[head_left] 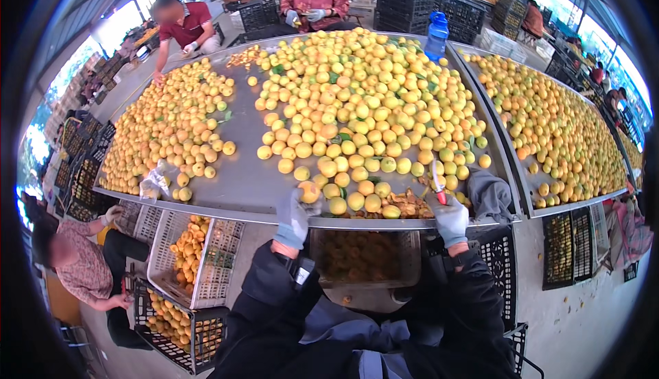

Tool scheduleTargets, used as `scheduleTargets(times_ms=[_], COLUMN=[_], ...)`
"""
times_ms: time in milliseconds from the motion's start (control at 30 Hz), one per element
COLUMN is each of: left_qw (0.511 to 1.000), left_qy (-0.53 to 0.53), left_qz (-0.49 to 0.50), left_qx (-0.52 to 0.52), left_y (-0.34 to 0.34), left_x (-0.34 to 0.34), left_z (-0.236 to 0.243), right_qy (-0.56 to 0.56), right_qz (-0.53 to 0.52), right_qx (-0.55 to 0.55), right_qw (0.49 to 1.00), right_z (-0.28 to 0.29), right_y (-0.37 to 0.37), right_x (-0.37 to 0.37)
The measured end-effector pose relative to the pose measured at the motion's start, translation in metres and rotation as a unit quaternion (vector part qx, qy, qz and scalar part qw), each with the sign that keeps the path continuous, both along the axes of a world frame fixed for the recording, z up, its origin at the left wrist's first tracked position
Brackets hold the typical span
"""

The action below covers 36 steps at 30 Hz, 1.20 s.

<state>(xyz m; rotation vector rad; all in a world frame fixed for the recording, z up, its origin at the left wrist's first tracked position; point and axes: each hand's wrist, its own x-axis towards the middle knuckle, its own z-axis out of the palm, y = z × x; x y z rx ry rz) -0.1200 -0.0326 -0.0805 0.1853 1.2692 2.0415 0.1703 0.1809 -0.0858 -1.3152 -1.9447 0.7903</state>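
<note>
Near the front edge of a broad metal table (241,190), a person's left hand (294,217), in a pale work glove, holds a round orange-yellow fruit (309,192) between thumb and fingers, just above the edge. The gloved right hand (450,220) is wrapped around the red handle of a small knife (438,187), its pale blade pointing up and away from the body, toward the heaped fruit (371,97) that covers much of the table. Peel-like scraps (412,205) lie between the two hands, and a crumpled grey cloth (490,197) sits just right of the knife.

The fruit looks light enough for one hand, firm but likely to bruise under a hard squeeze. Its smooth, rounded skin could roll or slip, more so if wet, so a loose cupping hold around its sides seems best, fingertips kept clear of the blade. The knife appears light and stiff; its red handle is the safe place to grip, since the blade is probably sharp.
</note>
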Motion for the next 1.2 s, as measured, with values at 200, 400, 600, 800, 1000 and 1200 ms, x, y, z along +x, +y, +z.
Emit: scheduleTargets(times_ms=[200, 400, 600, 800, 1000, 1200], left_qw=[0.983, 0.967, 0.967, 0.977, 0.976, 0.965], left_qy=[-0.099, -0.102, -0.101, -0.041, -0.023, 0.041], left_qz=[-0.105, -0.148, -0.181, -0.161, -0.214, -0.259], left_qx=[0.113, 0.180, 0.146, 0.132, 0.032, 0.028], left_y=[-0.003, 0.013, 0.015, 0.021, 0.032, 0.030], left_x=[0.020, 0.046, 0.053, 0.075, 0.112, 0.118], left_z=[-0.013, 0.003, 0.001, 0.005, 0.028, 0.018], right_qy=[0.115, 0.178, 0.131, 0.200, 0.072, 0.171], right_qz=[-0.001, 0.046, 0.035, 0.100, 0.223, 0.227], right_qx=[-0.083, -0.042, -0.124, -0.123, 0.009, -0.135], right_qw=[0.990, 0.982, 0.983, 0.967, 0.972, 0.949], right_z=[-0.019, -0.029, 0.021, 0.050, 0.075, 0.052], right_y=[0.033, 0.042, 0.010, -0.029, -0.090, -0.098], right_x=[0.016, 0.012, 0.009, 0.001, -0.027, -0.031])
